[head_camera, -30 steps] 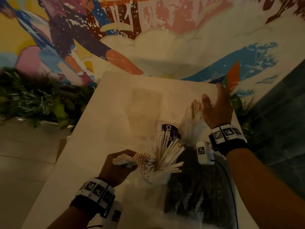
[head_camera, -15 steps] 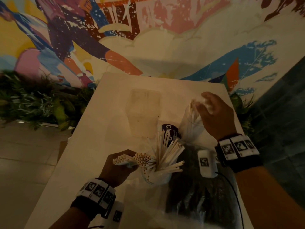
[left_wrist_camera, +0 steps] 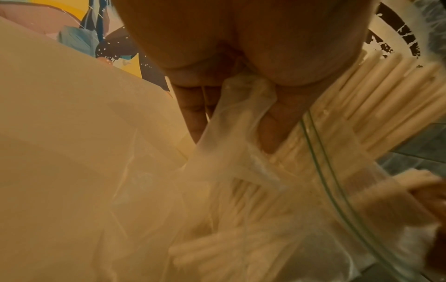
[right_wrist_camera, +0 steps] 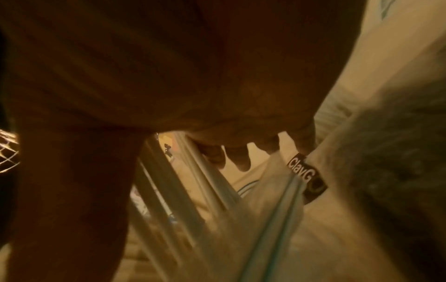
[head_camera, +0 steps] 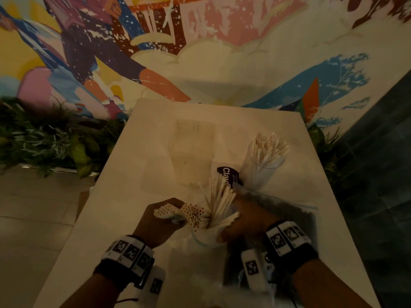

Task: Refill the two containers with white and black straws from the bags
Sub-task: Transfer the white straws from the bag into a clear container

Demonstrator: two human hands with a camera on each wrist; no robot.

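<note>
Only left wrist shows fingers (left_wrist_camera: 193,106) pinching bag (left_wrist_camera: 241,114).

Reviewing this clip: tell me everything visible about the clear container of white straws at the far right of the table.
The clear container is a tall see-through cup, plastic or glass by its look, standing upright on the white table toward its far right. White straws fill it and fan out above its rim, open ends up. A dark label reading "Clav" lies just left of its base. Neither hand touches it.
</note>
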